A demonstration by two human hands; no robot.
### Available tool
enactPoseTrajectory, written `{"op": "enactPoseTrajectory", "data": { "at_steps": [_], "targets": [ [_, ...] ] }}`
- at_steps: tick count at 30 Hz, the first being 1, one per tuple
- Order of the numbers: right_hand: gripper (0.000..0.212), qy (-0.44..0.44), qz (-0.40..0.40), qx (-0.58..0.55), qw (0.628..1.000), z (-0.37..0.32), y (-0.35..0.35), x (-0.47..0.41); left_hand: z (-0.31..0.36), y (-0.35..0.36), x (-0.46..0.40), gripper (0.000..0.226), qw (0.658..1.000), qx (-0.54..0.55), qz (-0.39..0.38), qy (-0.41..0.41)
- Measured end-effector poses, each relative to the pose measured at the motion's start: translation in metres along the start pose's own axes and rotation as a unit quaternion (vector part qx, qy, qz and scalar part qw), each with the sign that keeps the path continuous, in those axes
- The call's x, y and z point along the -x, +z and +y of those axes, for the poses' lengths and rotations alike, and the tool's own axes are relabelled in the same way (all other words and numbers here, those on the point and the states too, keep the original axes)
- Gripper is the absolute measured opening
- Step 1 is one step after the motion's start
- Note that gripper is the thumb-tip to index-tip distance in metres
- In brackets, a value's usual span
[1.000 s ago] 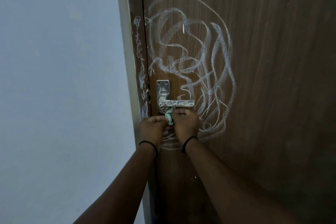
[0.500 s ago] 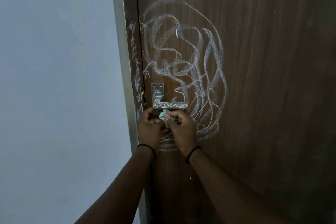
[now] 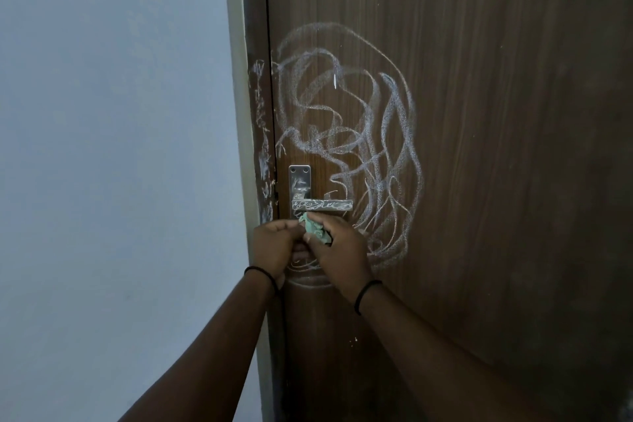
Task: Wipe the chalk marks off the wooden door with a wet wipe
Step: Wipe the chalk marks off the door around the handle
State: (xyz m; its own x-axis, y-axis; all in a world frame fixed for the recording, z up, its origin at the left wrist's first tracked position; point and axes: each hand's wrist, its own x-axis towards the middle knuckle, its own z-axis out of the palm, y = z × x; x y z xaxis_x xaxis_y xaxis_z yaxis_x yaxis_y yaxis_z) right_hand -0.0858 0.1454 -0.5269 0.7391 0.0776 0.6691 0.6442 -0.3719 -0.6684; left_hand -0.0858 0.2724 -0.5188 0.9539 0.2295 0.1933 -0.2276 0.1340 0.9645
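A dark wooden door carries a big tangle of white chalk marks above and to the right of its metal handle. Chalk also streaks the door frame and the handle itself. A crumpled pale green wet wipe sits just below the handle. My right hand grips the wipe, and my left hand pinches its left edge. Both hands are close together in front of the door's lower scribbles.
A pale blue-grey wall fills the left side. A light painted jamb strip runs between wall and frame. Both wrists wear thin black bands.
The wipe has come further out between my hands and shows more. Both hands stay just under the handle; the view has shifted slightly.
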Motion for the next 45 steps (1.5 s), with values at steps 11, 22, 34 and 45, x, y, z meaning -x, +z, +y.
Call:
{"op": "enactPoseTrajectory", "data": {
  "at_steps": [11, 22, 34, 45],
  "targets": [
    [0.022, -0.010, 0.018, 0.001, 1.000, -0.025, -0.014, -0.019, 0.018, 0.008, 0.005, 0.015, 0.985, -0.069, 0.019, 0.159],
    [0.033, 0.064, 0.097, -0.152, 0.982, -0.037, -0.013, -0.030, 0.039, 0.007, 0.000, 0.011, 0.996, -0.001, -0.052, 0.074],
    [0.015, 0.058, 0.055, -0.042, 0.996, -0.036, -0.002, -0.054, 0.036, -0.007, -0.007, 0.011, 0.971, -0.153, 0.096, 0.159],
    [0.011, -0.110, 0.002, 0.255, 0.961, -0.029, 0.014, -0.092, 0.028, -0.007, -0.019, 0.028, 0.937, -0.248, 0.165, 0.185]
  ]
}}
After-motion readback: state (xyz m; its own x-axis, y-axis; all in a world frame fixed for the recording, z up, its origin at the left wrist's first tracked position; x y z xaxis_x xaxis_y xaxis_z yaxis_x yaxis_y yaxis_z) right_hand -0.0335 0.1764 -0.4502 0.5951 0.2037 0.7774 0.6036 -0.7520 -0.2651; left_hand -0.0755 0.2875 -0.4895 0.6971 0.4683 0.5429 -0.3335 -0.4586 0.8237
